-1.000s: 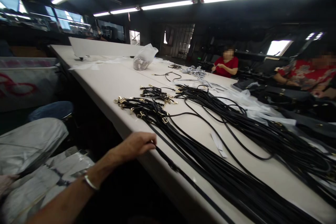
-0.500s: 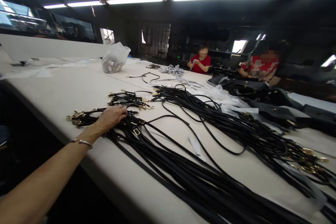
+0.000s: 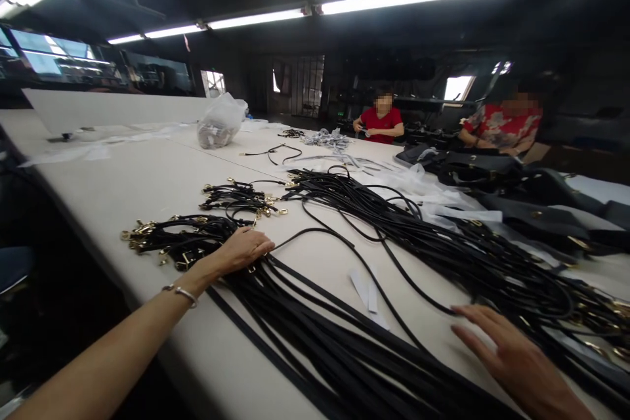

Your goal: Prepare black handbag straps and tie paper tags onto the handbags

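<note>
Our right hand (image 3: 512, 357) has entered, thumb and fingers apart, between near straps (image 3: 354, 361) and far straps (image 3: 423, 236) on the tabletop (image 3: 147, 180); our left hand (image 3: 241, 251) has shifted along the near straps, palm down, presumably keeping them bunched, though we cannot tell whether it grips.
</note>
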Demonstrator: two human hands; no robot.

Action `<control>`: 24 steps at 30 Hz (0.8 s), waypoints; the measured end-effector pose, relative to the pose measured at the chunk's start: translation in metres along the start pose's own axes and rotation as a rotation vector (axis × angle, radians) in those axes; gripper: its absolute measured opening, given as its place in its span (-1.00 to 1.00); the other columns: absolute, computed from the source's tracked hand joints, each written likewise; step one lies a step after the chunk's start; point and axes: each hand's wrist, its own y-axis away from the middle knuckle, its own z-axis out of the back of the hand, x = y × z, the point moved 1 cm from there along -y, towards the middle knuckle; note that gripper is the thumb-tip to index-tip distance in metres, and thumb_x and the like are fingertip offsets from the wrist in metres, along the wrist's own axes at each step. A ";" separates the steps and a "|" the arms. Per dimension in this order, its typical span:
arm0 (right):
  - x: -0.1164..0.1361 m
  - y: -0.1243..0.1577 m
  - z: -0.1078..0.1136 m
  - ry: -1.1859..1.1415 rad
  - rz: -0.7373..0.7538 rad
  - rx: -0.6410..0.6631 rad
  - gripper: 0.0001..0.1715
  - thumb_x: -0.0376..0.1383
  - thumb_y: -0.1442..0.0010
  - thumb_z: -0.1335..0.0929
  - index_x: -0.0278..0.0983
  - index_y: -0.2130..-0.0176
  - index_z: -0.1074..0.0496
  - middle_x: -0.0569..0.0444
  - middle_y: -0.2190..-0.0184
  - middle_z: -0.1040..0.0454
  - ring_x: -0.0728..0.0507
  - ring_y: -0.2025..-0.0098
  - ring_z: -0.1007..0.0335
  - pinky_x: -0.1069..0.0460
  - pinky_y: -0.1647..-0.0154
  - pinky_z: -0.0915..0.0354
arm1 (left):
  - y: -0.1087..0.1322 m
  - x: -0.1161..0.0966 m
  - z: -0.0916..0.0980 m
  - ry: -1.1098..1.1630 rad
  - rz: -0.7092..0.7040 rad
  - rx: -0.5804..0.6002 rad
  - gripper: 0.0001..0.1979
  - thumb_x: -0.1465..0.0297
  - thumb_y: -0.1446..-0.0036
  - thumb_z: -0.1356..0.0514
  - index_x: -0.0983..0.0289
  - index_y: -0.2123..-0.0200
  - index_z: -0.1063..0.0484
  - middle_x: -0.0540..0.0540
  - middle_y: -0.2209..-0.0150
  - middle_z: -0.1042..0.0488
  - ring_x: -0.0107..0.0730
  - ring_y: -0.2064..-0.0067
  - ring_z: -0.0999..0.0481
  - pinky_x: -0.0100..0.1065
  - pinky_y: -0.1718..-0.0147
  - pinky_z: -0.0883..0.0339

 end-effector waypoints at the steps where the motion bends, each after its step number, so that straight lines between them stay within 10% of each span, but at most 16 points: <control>1: 0.005 -0.014 -0.010 -0.007 -0.012 0.044 -0.40 0.17 -0.20 -0.26 -0.15 0.01 -0.52 -0.03 0.06 -0.57 -0.30 0.04 -0.52 -0.15 0.01 -0.45 | -0.003 0.001 0.005 0.023 0.000 0.015 -0.50 0.15 -0.39 0.12 0.22 0.40 -0.50 0.06 0.36 -0.57 -0.26 0.23 -0.54 -0.14 -0.03 -0.22; 6: 0.025 -0.065 -0.033 0.069 -0.037 0.199 -0.60 -0.08 -0.20 -0.23 -0.23 0.23 -0.54 -0.10 0.29 -0.56 -0.35 0.18 -0.49 -0.23 0.11 -0.37 | -0.014 -0.014 0.021 0.014 0.040 -0.074 -0.73 0.24 -0.25 -0.09 0.22 0.35 -0.54 0.19 -0.01 -0.54 -0.09 -0.06 -0.48 -0.11 -0.09 -0.23; 11: 0.034 -0.082 -0.011 0.002 -0.059 0.194 -0.62 -0.07 -0.27 -0.20 -0.15 0.30 -0.52 0.00 0.38 -0.58 -0.28 0.29 -0.49 -0.14 0.21 -0.33 | -0.027 -0.077 0.024 0.337 -0.010 -0.199 -0.82 0.31 -0.20 -0.16 0.21 0.28 -0.55 0.18 0.03 -0.56 -0.12 -0.03 -0.49 -0.13 -0.12 -0.25; 18: 0.122 -0.082 0.063 -0.324 0.153 0.189 -0.68 0.01 -0.27 -0.34 -0.08 0.16 -0.58 0.10 0.23 -0.64 -0.20 0.23 -0.55 0.01 0.19 -0.37 | -0.058 -0.226 0.002 1.697 0.017 0.345 -0.62 0.17 -0.36 -0.01 0.30 0.08 -0.49 0.24 0.16 -0.60 -0.22 0.13 -0.59 -0.23 0.15 -0.45; 24: 0.142 -0.042 0.106 -0.202 0.191 0.215 -0.65 -0.03 -0.32 -0.31 -0.16 0.14 -0.57 0.03 0.28 -0.63 -0.17 0.28 -0.54 0.00 0.24 -0.35 | -0.072 -0.254 0.035 2.441 0.429 -0.107 -0.72 0.49 -0.39 0.00 0.34 0.35 -0.44 0.02 0.52 -0.49 -0.52 0.50 -0.51 -0.47 0.41 -0.43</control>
